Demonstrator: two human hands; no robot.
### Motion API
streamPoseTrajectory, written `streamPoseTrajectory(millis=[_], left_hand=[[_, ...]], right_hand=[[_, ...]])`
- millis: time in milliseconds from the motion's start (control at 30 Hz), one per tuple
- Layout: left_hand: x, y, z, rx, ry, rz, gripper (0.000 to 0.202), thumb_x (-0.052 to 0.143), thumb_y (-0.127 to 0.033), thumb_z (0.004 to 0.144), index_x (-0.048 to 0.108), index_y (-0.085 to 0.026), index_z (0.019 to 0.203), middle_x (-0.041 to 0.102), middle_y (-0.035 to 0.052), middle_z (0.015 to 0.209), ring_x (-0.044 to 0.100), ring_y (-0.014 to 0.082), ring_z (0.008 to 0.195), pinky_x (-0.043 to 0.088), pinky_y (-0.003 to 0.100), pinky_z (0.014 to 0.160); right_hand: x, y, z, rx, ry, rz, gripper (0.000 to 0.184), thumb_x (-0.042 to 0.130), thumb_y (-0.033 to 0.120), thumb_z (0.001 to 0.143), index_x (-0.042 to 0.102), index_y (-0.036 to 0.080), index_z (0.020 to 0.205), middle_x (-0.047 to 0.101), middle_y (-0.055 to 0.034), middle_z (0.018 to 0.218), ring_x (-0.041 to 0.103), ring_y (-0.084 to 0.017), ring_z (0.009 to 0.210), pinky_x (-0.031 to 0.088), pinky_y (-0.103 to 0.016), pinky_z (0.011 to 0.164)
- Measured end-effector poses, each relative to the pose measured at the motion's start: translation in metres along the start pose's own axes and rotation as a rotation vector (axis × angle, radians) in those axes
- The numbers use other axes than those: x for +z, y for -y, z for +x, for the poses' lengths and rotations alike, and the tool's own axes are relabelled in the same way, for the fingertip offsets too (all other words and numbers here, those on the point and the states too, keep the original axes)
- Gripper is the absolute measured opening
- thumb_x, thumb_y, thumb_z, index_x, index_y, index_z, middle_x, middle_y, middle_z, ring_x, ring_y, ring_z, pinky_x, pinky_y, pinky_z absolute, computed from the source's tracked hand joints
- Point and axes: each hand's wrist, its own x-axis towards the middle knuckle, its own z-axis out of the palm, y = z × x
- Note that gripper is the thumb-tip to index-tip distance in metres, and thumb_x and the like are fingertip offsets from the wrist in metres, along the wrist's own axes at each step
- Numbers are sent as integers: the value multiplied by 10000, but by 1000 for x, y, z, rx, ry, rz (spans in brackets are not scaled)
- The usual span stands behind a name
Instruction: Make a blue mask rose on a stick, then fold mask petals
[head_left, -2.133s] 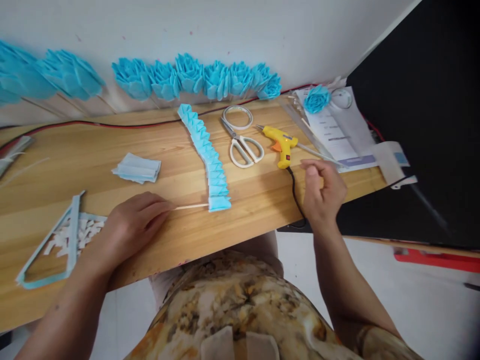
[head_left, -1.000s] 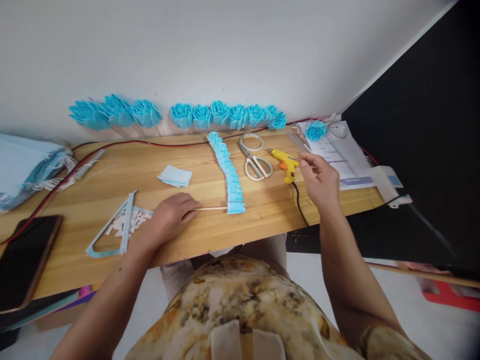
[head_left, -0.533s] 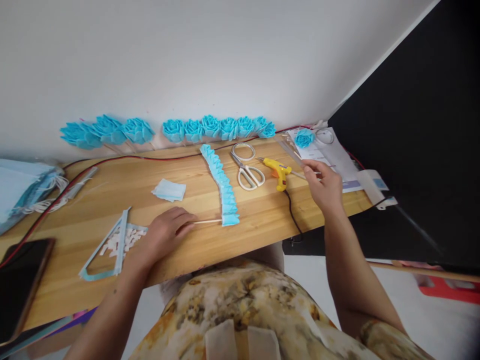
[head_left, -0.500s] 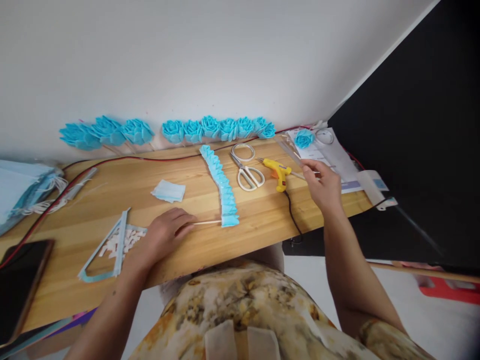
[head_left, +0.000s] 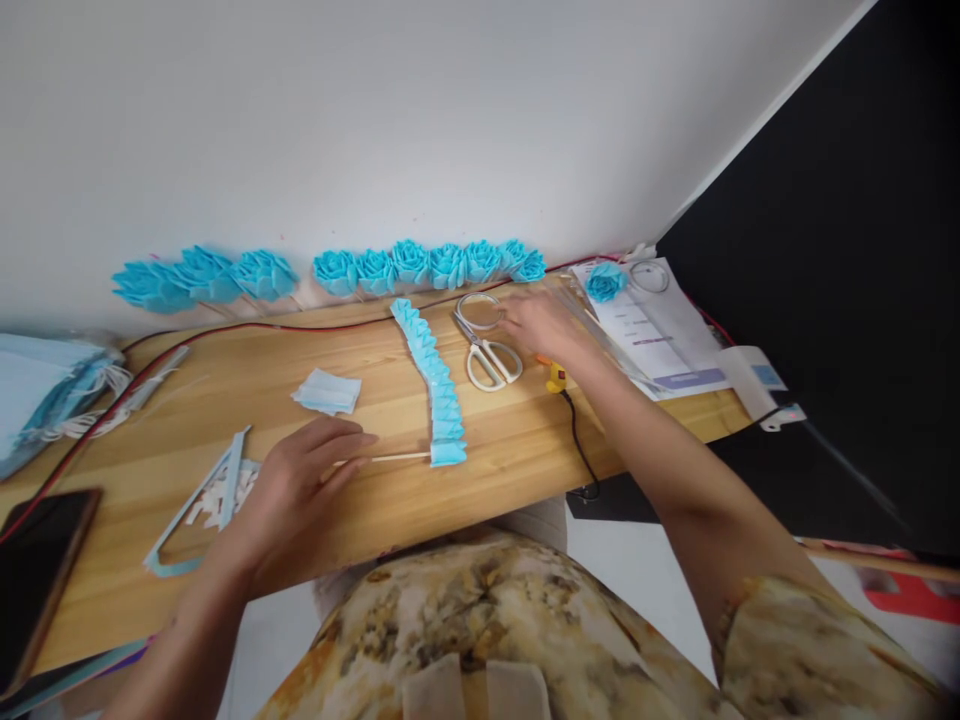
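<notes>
My left hand [head_left: 319, 465] is closed in a light pinch on a thin wooden stick [head_left: 401, 458]. The stick's far end meets the lower end of a pleated light-blue strip [head_left: 431, 375] lying lengthwise on the table. My right hand [head_left: 540, 322], fingers stretched and holding nothing visible, hovers at the right edge of a pale ring [head_left: 480, 296]; whether it touches is unclear. White-handled scissors [head_left: 493, 365] lie just below the ring. Under my right wrist, a yellow glue gun [head_left: 556, 378] is mostly hidden. Folded blue mask-like pieces [head_left: 328, 391] lie beyond my left hand.
Several blue flowers on sticks [head_left: 410, 265] line the wall, and another blue flower [head_left: 606, 282] rests on printed paper [head_left: 660, 340]. Face masks [head_left: 45, 385], a phone [head_left: 49, 580] and white scraps [head_left: 214, 500] are at left. A red-black cable [head_left: 300, 327] crosses the table.
My right hand has moved left from the clear thin sticks beside the paper, letting go of them, to the ring and scissors. My left hand stays on the stick.
</notes>
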Motion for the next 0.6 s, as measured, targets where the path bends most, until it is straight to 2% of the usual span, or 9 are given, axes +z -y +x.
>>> streamPoseTrajectory(millis=[100,200,300,367,433,500,600], left_hand=[[-4,-15,11,84,-31,-9,215,607,-145,969,678,-212,1161,702,81,1091,674,188,994,522,282,842],[-4,-27,19,126,-34,-40,235,607,-121,964,673,-208,1172,699,80,1051,665,178,954,519,275,818],[-5,-32,24,131,-41,-74,249,612,-102,956,677,-210,1170,703,78,1048,668,173,957,520,274,821],[-7,-34,27,132,-69,-108,251,624,-95,947,686,-213,1160,707,74,1053,675,167,965,524,269,828],[-7,-35,34,128,-98,-176,253,632,-90,939,696,-217,1148,712,65,1045,686,159,965,532,264,841],[-5,-37,45,112,-141,-259,241,641,-94,933,712,-225,1122,721,56,1035,694,156,968,538,267,861],[6,-37,69,4,-299,-405,240,657,-155,936,725,-255,1144,724,65,1130,681,176,1041,546,270,846]], right_hand=[[6,18,21,9,142,-130,337,545,279,964,742,103,1174,717,-206,1257,614,-357,1203,415,-434,974],[6,28,35,12,200,-180,302,518,216,956,766,72,1051,740,-237,1171,653,-359,1142,405,-436,959],[-7,18,40,7,222,-166,281,508,194,954,768,97,995,765,-222,1089,690,-345,1066,412,-431,934],[-21,5,38,27,177,-75,256,523,231,960,749,122,1009,770,-200,1068,695,-336,1034,425,-425,914],[-36,-5,28,44,78,191,206,552,264,946,713,145,997,772,-157,1028,695,-297,985,448,-394,881],[-48,-5,14,-24,28,656,171,577,310,938,666,164,949,765,-100,956,688,-236,926,472,-341,845],[-55,15,-11,-121,44,1309,269,643,453,914,629,185,899,729,-39,843,667,-174,810,493,-296,781]])
